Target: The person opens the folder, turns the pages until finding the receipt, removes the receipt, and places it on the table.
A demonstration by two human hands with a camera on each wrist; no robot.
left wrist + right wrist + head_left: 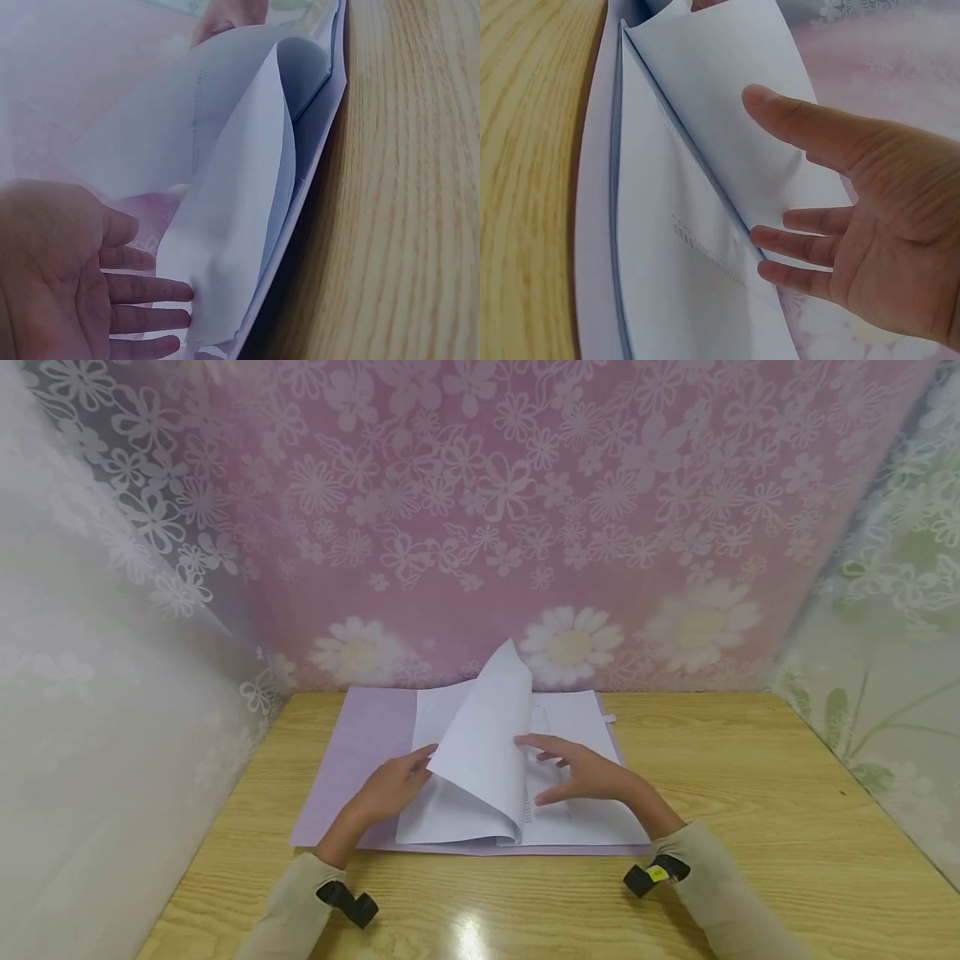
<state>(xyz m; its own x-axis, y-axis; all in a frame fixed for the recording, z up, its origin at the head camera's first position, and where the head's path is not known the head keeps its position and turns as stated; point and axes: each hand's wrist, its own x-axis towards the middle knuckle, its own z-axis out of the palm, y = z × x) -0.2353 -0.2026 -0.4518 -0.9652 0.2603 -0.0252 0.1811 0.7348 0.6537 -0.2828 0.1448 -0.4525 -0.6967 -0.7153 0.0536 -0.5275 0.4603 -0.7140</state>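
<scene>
A lavender folder [375,735] lies open on the wooden table with a stack of white printed sheets [577,822] inside. One sheet [483,735] stands up from the middle, curled over toward the left with its top corner raised. My left hand [393,785] is at that sheet's left edge; in the left wrist view its fingers [150,289] are straight and lie against white paper. Over the right-hand pages is my right hand [588,770], thumb and fingers spread apart and holding nothing. In the right wrist view its fingertips [769,236] are close to the raised paper; contact is unclear.
The wooden table [750,793] extends to both sides and in front of the folder. A pink floral backdrop [480,527] rises behind it, with pale floral sheets at left [112,735] and right [892,693]. A small tab [610,718] sticks out from the folder's right edge.
</scene>
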